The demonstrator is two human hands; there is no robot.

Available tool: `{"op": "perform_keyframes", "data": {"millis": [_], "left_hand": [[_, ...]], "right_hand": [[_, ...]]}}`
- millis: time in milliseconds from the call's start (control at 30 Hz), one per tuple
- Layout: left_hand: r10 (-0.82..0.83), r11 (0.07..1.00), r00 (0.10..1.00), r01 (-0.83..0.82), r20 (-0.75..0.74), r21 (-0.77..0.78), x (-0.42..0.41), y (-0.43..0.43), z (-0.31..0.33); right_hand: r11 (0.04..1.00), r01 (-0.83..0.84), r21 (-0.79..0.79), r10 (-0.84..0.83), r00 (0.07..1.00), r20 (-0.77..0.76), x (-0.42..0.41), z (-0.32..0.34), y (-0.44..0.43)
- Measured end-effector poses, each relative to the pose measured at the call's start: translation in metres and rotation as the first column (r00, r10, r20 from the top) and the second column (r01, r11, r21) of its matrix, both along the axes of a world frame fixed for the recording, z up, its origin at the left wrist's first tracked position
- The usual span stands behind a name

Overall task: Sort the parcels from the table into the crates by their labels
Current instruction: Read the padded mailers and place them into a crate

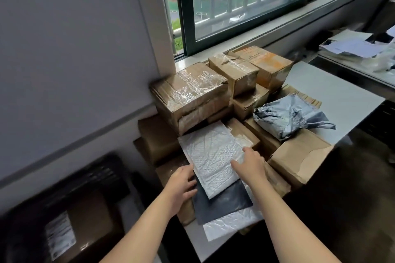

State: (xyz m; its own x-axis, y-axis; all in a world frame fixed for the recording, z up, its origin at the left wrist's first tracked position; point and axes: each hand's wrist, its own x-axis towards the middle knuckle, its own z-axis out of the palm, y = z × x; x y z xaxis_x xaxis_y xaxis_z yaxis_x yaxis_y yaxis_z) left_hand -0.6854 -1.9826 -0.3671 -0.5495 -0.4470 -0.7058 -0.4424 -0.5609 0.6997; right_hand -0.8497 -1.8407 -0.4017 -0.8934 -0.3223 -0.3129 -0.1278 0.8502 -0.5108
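Observation:
A white padded mailer lies on top of a pile at the table's near left. My left hand holds its lower left edge, fingers curled under it. My right hand rests on its right edge, thumb on top. Under it lie a dark flat mailer and another white mailer. Taped cardboard boxes are stacked behind. A grey plastic bag parcel sits on boxes to the right. A dark crate stands on the floor at the lower left, with a labelled brown parcel inside.
The white table runs to the right. A window and its sill are behind the boxes. A grey wall is at the left. Another surface with papers is at the far right. A torn box sits at the table's near right.

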Motion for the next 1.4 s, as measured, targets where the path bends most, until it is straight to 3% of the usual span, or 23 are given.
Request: {"op": "perform_keyframes", "data": {"millis": [267, 433, 600, 733, 800, 933, 1067, 1200, 1400], "left_hand": [[-0.03, 0.999, 0.999, 0.03, -0.024, 0.016, -0.004, 0.009, -0.001], [-0.087, 0.968, 0.991, 0.06, -0.102, -0.243, -0.004, 0.01, 0.013], [-0.129, 0.831, 0.962, -0.028, -0.241, -0.556, 0.003, 0.002, 0.059], [-0.21, 0.66, 0.919, -0.118, -0.333, -0.742, 0.033, -0.016, 0.1], [-0.26, 0.552, 0.905, -0.147, -0.337, -0.821, 0.057, -0.027, 0.12], [-0.412, 0.349, 0.86, -0.154, -0.3, -0.924, 0.109, -0.043, 0.153], [-0.522, 0.358, 0.772, -0.188, -0.363, -0.914, 0.177, -0.062, 0.178], [-0.422, 0.397, 0.781, -0.297, -0.46, -0.868, 0.256, -0.104, 0.192], [0.031, 0.371, 0.846, -0.504, -0.532, -0.78, 0.357, -0.181, 0.202]], "right_hand": [[0.999, -0.029, 0.038, 0.026, 0.996, 0.081, -0.002, 0.004, 0.008], [0.999, -0.033, -0.005, 0.033, 0.996, 0.078, 0.008, 0.026, 0.014], [0.97, -0.141, -0.2, 0.167, 0.979, 0.117, 0.04, 0.098, -0.012], [0.925, -0.266, -0.271, 0.276, 0.961, -0.001, 0.071, 0.155, -0.033], [0.877, -0.351, -0.328, 0.364, 0.931, -0.025, 0.097, 0.19, -0.046], [0.706, -0.338, -0.622, 0.52, 0.844, 0.133, 0.17, 0.248, -0.073], [0.572, -0.255, -0.78, 0.508, 0.857, 0.092, 0.227, 0.267, -0.11], [0.453, -0.199, -0.869, 0.433, 0.901, 0.019, 0.293, 0.278, -0.156], [0.378, -0.271, -0.885, 0.378, 0.918, -0.12, 0.371, 0.284, -0.196]]}}
